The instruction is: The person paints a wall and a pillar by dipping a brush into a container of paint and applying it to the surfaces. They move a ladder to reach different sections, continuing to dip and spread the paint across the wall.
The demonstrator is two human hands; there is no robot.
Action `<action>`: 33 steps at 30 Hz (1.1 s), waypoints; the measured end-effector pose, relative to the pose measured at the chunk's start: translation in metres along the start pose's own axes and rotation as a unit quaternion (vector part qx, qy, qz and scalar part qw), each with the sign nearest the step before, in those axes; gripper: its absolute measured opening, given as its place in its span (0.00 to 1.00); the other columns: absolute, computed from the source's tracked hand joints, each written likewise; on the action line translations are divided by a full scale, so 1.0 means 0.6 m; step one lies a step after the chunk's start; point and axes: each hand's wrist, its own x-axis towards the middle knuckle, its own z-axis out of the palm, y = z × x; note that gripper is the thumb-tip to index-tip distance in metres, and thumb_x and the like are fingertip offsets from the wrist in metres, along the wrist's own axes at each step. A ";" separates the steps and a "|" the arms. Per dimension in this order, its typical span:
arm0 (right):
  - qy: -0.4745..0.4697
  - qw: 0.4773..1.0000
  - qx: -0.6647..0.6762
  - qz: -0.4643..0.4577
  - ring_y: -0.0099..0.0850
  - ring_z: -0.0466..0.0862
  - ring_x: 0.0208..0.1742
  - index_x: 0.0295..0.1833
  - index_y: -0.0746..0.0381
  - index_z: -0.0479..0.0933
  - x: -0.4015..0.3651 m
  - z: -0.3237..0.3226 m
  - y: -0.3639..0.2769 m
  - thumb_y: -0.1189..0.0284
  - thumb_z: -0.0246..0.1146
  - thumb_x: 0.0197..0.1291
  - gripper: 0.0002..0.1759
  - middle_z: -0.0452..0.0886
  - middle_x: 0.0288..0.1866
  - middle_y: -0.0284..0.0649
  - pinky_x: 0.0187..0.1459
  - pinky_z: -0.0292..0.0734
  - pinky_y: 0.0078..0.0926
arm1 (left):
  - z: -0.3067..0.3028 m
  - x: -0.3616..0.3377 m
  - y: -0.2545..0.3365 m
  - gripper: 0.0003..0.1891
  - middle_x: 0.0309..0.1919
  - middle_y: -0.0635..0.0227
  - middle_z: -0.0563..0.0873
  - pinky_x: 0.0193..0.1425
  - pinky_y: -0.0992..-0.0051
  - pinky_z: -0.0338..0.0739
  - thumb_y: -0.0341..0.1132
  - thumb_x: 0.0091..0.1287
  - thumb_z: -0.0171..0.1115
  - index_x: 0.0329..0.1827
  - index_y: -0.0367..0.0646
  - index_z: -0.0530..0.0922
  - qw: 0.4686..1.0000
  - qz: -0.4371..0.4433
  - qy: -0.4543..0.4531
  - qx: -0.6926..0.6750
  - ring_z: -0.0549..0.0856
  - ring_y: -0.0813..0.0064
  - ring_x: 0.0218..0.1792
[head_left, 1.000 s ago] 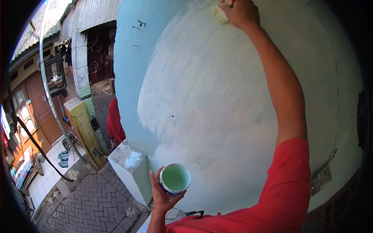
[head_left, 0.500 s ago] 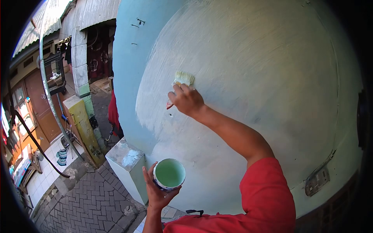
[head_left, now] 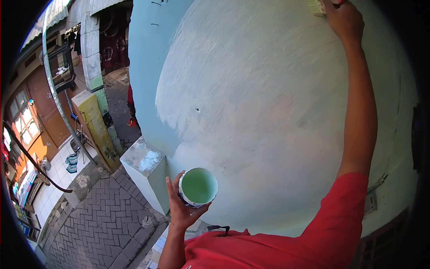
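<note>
My left hand (head_left: 184, 210) is wrapped round a small paint bucket (head_left: 198, 187) with pale green paint inside, held low in front of the wall. High at the upper right, my right hand (head_left: 347, 22) grips a paintbrush (head_left: 317, 7), its pale bristles pointing left against the wall. Part of the brush is cut off by the top of the view. The wall (head_left: 251, 112) carries a wide, streaky pale coat, with bare blue showing along its left side.
A low pillar (head_left: 144, 158) with a paint-splashed top stands left of the bucket. Grey paving (head_left: 101, 215) runs along the lower left. Farther left are a yellow post (head_left: 95, 125), a leaning metal pole (head_left: 56, 89) and a tiled porch. Nails (head_left: 155, 24) stick out of the blue part.
My right hand has swept the brush up and far to the right across the wall. The bucket in my left hand sits slightly higher in view, and the view has tilted a little.
</note>
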 end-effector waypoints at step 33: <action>-0.069 0.987 0.059 -0.134 0.34 0.87 0.45 0.50 0.42 0.90 -0.312 0.029 -0.017 0.70 0.73 0.59 0.15 0.85 0.46 0.26 0.44 0.84 0.32 | -0.055 -0.054 0.005 0.79 0.75 0.44 0.68 0.76 0.50 0.73 0.33 0.44 0.88 0.86 0.51 0.26 0.988 -0.060 0.137 0.046 0.77 0.50 0.72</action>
